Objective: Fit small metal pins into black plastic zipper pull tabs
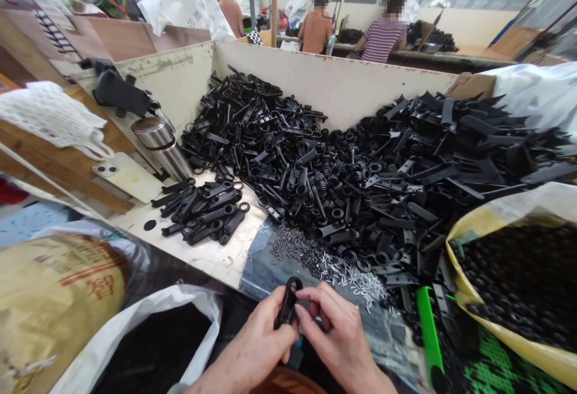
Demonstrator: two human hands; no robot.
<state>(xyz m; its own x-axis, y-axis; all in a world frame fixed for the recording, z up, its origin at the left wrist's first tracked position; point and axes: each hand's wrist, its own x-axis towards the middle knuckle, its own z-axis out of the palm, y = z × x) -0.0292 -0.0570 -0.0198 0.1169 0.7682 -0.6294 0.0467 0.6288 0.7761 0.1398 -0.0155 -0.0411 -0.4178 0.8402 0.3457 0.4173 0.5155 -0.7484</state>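
Note:
My left hand (261,337) and my right hand (333,328) meet at the bottom centre, both pinched on one black plastic clip (287,304) with a ring at its top end. The left thumb and fingers grip its lower part; the right fingertips press on its right side. Just beyond the hands lies a scatter of small metal pins (329,264) on a dark cloth. A small heap of several finished-looking black clips (202,207) lies to the left on the white bench top (211,255).
A big pile of black plastic parts (360,159) fills the walled bench. A steel flask (162,144) and a phone (128,176) lie at left. A yellow sack of black rings (523,273) stands right, a green tool (428,328) beside it, sacks at lower left. Three people sit behind.

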